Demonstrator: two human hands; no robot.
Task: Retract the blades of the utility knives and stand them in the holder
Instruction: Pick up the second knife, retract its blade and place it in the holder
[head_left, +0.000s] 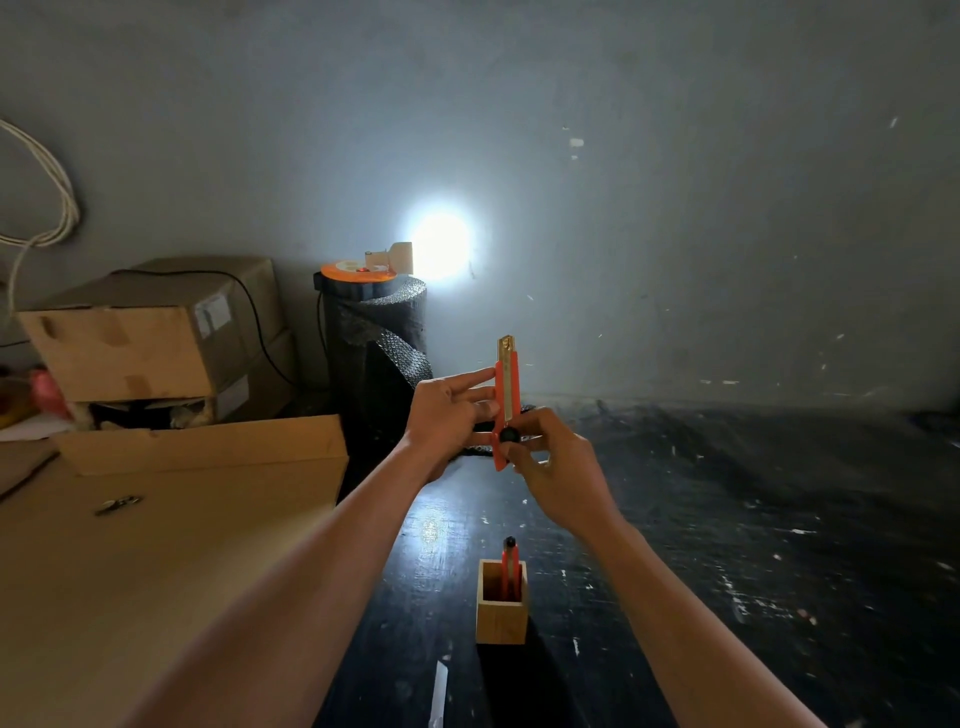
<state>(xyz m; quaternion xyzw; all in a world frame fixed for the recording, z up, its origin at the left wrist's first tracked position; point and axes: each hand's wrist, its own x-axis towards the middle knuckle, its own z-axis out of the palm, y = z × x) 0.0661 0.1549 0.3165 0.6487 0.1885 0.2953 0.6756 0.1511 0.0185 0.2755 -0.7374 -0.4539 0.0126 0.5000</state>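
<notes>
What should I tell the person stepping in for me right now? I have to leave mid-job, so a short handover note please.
Left hand: fingers spread, steadying the side of the orange utility knife held upright in the air.
Right hand: grips the knife's lower end, thumb by the black knob.
The metal tip shows above the orange body; how far the blade is out is unclear.
Wooden holder: stands on the dark table, nearer than the hands, with one orange knife already upright inside.
Done: one knife stowed.
Left: make sure the held knife's blade is fully retracted, then stand it in the holder.
</notes>
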